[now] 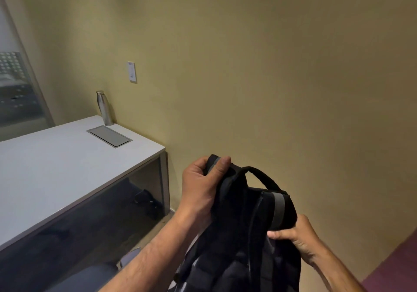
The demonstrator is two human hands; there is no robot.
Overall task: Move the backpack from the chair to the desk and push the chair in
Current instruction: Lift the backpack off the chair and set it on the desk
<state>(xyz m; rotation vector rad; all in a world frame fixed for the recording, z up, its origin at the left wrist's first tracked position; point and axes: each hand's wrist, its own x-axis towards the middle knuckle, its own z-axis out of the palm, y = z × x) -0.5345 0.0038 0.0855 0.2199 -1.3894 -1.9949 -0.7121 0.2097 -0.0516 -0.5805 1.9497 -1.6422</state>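
A black backpack (239, 235) with grey reflective strips hangs in the air at the lower middle, its top handle arching upward. My left hand (200, 185) grips its upper left shoulder strap, thumb over the grey strip. My right hand (297, 240) clutches the right strap lower down. The white desk (56, 167) lies to the left of the bag, its right edge close to my left hand. No chair is recognisable; only a grey-blue shape (90, 278) shows at the bottom left.
A steel water bottle (104, 108) stands at the desk's back corner by the wall. A grey cable hatch (109, 135) is set into the desk top. A wall switch plate (131, 71) hangs above. Dark items lie under the desk (146, 201).
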